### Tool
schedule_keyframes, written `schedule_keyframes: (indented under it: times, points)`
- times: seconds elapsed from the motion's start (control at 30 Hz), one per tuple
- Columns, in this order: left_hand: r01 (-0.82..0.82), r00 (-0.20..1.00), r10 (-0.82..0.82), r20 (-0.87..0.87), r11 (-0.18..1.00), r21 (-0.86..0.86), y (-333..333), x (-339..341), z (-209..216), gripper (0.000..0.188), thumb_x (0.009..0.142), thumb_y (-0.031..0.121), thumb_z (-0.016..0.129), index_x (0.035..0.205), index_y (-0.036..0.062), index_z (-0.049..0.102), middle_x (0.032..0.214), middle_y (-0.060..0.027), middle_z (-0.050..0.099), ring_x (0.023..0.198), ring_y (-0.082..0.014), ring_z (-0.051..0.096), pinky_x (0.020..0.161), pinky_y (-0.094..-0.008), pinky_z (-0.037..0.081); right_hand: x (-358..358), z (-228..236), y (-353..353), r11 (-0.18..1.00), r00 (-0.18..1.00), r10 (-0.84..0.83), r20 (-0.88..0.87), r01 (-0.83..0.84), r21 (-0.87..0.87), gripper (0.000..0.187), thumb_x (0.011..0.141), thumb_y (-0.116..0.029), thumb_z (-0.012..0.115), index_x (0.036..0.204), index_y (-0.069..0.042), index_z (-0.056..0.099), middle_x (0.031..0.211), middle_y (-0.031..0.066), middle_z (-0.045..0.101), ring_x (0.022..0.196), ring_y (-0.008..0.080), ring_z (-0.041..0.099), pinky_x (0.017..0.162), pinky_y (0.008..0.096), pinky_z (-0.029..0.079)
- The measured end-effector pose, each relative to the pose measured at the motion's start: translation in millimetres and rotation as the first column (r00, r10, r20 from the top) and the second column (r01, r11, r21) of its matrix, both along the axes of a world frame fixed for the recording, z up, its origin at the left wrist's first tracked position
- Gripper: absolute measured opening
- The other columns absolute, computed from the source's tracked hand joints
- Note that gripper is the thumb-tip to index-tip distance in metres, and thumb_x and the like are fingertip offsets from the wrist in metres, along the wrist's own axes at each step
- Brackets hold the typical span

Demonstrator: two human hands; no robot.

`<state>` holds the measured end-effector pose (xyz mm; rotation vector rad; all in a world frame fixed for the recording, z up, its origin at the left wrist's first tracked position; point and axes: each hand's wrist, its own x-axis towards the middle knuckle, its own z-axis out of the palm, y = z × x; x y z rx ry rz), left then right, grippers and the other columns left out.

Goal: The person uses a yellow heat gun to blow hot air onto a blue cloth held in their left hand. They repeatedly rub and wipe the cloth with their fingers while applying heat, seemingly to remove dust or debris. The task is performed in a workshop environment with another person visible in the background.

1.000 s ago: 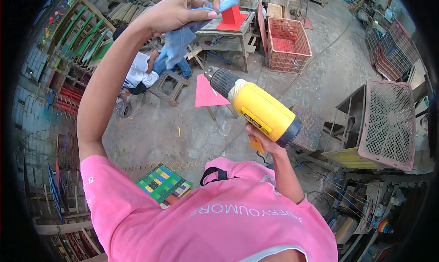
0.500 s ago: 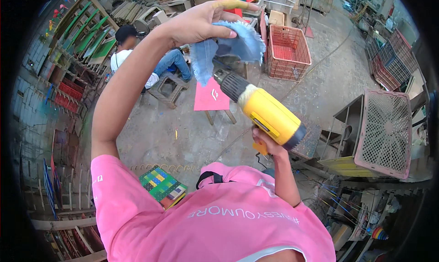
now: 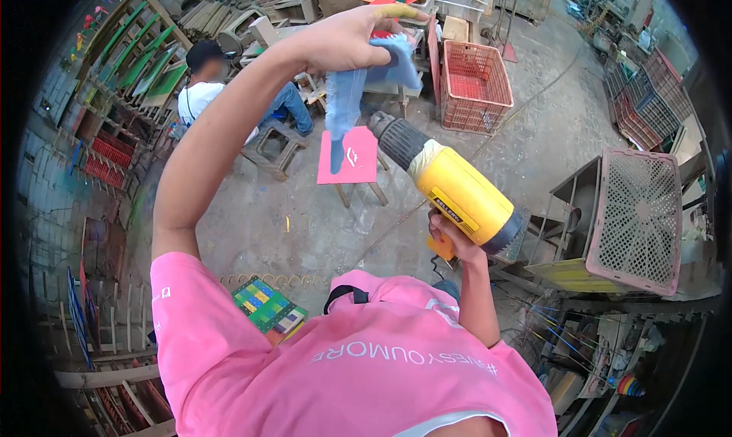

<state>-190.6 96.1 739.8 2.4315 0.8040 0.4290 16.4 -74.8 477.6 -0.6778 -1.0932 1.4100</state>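
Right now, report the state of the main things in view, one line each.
Blue cloth: frayed, hanging from the left hand
Yellow heat gun: gripped in the right hand, nozzle toward the picture's upper left; on or off, cannot tell
Pink-topped stool: standing upright
Red crate: upright, open-topped

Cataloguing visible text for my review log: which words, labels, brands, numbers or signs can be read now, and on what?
I don't copy wording or brands, only where text stands:
Pink shirt: a line of large white lettering, upside down in this view.
Yellow tool: lettering on a dark label.
Left sleeve: white marks, too small to read.
Pink stool: a white mark; unclear whether a sign.
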Motion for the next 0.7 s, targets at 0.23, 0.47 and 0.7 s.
schedule_keyframes:
  times: [0.23,0.47,0.7]
  points:
    - [0.203,0.977,-0.175,0.122,0.939,-0.277,5,11,-18,0.078,0.07,0.0,0.054,0.146,0.0124,0.038,0.119,-0.0074,0.06,0.121,-0.0191,0.049,0.106,-0.0324,0.034,3,17,13,0.997,1.0,0.03,0.005,-0.031,0.076,0.022,0.086,-0.006,0.062,0.105,0.001,0.054,0.071,0.0054,0.053,0.058,0.0137,0.052,0.052,0.0264,0.042]
    - [0.226,0.974,-0.199,0.113,0.916,-0.333,6,26,-29,0.079,0.071,0.001,0.051,0.147,0.0154,0.038,0.112,-0.003,0.054,0.115,-0.0133,0.047,0.102,-0.0256,0.032,13,6,29,0.954,0.947,0.296,-0.126,-0.288,0.079,0.028,0.089,-0.006,0.063,0.114,-0.003,0.052,0.068,0.0036,0.051,0.056,0.0119,0.049,0.054,0.0263,0.041]
    - [0.203,0.979,-0.171,0.115,0.901,-0.385,-3,29,-36,0.073,0.069,0.001,0.053,0.141,0.0117,0.046,0.113,-0.0077,0.052,0.105,-0.0174,0.051,0.09,-0.0271,0.042,35,-30,19,0.874,0.859,0.482,-0.17,-0.486,0.024,0.045,0.083,-0.005,0.068,0.124,-0.006,0.05,0.07,0.005,0.052,0.059,0.0144,0.051,0.053,0.0288,0.04]
